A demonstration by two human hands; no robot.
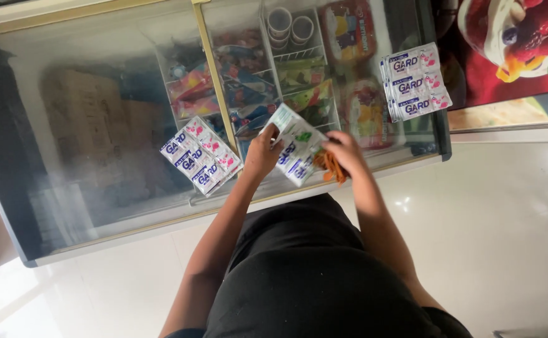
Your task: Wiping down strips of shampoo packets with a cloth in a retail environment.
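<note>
My left hand and my right hand both grip a bundle of small white-and-blue sachet strips above the glass lid of a chest freezer. Several orange rubber bands hang from the fingers of my right hand. A second stack of the same sachets lies on the glass just left of my left hand. Another stack of sachets rests on the glass at the far right corner.
Under the glass lid sit wire baskets with ice-cream cups, colourful wrapped ice creams and brown cartons. A red poster with a dessert picture is on the right. White tiled floor surrounds me.
</note>
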